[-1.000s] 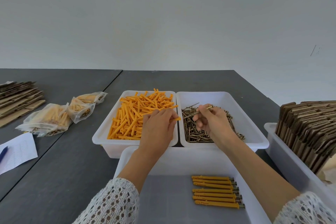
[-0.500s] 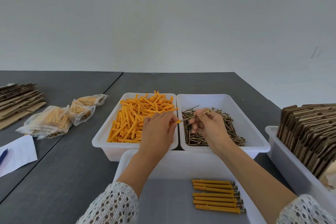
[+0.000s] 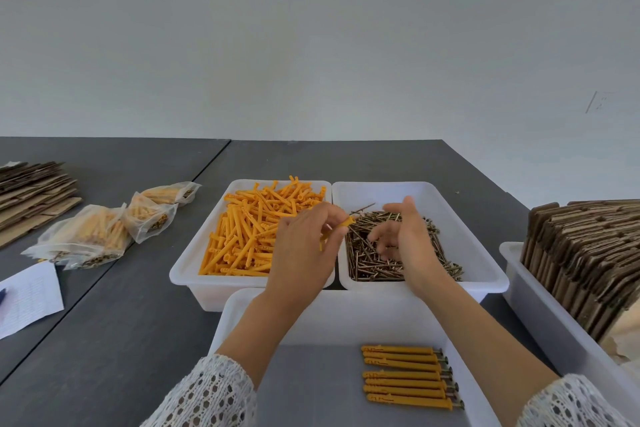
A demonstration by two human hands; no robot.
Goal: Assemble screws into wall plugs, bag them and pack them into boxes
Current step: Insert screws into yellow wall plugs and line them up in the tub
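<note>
My left hand pinches an orange wall plug with a screw tip poking out of its far end, above the gap between the two far trays. My right hand hovers over the loose screws in the right white tray, fingers spread and holding nothing. The left white tray is full of orange wall plugs. Several assembled plugs with screws lie in a row in the near white tray.
Filled clear bags lie on the dark table at left, with flat cardboard behind and a paper sheet nearer. At right a white bin holds upright folded cardboard boxes.
My right hand has let go of the screw it was feeding into the plug and opened over the screw tray. My left hand still holds the plug, now with the screw in it.
</note>
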